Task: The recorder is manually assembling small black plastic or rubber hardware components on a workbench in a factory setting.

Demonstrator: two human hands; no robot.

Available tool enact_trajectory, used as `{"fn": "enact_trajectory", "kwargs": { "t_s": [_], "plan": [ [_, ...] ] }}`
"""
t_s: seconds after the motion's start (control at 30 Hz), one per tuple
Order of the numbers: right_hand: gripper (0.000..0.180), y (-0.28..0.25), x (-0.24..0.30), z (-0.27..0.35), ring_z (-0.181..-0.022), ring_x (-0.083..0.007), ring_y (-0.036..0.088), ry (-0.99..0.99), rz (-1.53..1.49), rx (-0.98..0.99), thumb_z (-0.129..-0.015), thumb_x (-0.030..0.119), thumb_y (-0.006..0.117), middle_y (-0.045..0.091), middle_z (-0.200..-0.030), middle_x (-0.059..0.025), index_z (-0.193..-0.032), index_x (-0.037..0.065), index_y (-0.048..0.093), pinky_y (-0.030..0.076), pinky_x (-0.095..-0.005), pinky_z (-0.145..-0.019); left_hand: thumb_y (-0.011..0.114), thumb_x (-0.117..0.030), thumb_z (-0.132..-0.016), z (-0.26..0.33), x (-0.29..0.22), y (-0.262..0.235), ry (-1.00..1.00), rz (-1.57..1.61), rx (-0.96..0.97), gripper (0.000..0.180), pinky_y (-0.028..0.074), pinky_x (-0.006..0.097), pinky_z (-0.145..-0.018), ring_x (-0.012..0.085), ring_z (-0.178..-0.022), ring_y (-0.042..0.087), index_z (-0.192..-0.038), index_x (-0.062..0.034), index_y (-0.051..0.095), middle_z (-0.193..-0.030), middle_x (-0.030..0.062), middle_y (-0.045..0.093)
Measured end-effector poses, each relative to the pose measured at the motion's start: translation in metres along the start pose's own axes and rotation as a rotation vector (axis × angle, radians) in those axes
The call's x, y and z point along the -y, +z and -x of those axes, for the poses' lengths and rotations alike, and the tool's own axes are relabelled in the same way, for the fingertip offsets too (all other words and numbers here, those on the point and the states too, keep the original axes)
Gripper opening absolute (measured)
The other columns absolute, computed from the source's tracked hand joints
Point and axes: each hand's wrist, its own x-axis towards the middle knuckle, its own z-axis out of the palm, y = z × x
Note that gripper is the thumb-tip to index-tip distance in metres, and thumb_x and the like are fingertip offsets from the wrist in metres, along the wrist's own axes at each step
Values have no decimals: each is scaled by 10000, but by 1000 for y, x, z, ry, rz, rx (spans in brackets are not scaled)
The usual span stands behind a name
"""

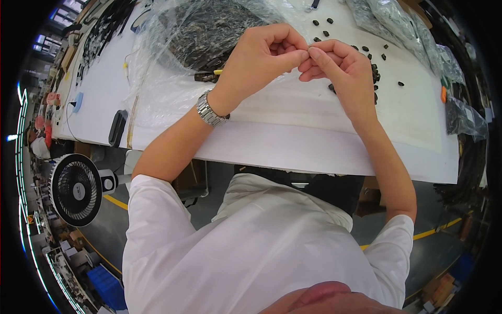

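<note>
Over the white table (293,136), my left hand (266,55) and my right hand (340,68) meet fingertip to fingertip. Both are closed in a pinch, thumbs against forefingers. Whatever sits between the fingertips is too small and too covered to make out. Several small black pieces (375,73) lie scattered beside and beyond my right hand. Behind my left hand is a large clear plastic bag (204,36) full of dark small parts. A few dark parts and a yellow strip (217,72) show at the bag's near edge, next to my left wrist.
A dark oblong case (118,128) lies near the table's left front edge. Black cords (107,31) spread at the far left. Clear plastic bags (392,21) rest at the far right, with another bag (465,118) at the right edge. A fan (78,191) stands left of the table.
</note>
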Motion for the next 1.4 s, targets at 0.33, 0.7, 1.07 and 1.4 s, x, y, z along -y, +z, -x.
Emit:
{"fn": "enact_trajectory", "kwargs": {
  "t_s": [0.33, 0.7, 1.07, 1.4],
  "plan": [
    [165, -34, 18, -8, -637, -88, 661, -25, 423, -145, -1004, 146, 668, 728, -749, -27, -944, 1, 720, 502, -225, -638, 741, -251, -936, -23, 38, -59, -27, -506, -126, 214, 539, 329, -656, 172, -634, 657, -957, -42, 781, -724, 61, 705],
    [264, -40, 36, 8, -675, -216, 656, -18, 1074, -105, -955, 136, 687, 705, -792, -97, -1182, 6, 727, 530, -370, -698, 728, -148, -890, -8, 61, -69, 154, -1049, 80, 90, 556, 431, -761, 305, -818, 687, -947, -83, 705, -796, 78, 692],
    [285, 11, -16, -17, -799, -162, 742, -28, 540, 45, -988, 122, 674, 785, -1005, -88, -1249, 10, 708, 581, -296, -723, 715, -109, -886, -15, 50, -39, 98, -896, 130, 125, 571, 384, -746, 247, -806, 724, -994, -49, 725, -905, 81, 762],
    [194, -1, -23, -16, -804, -131, 724, 36, 149, 2, -1048, 141, 676, 742, -933, -58, -1171, -5, 707, 582, -268, -689, 715, -113, -942, -10, 13, -16, -124, -98, 155, 172, 539, 229, -706, 69, -759, 653, -1066, 2, 742, -860, 10, 722]
  ]
}}
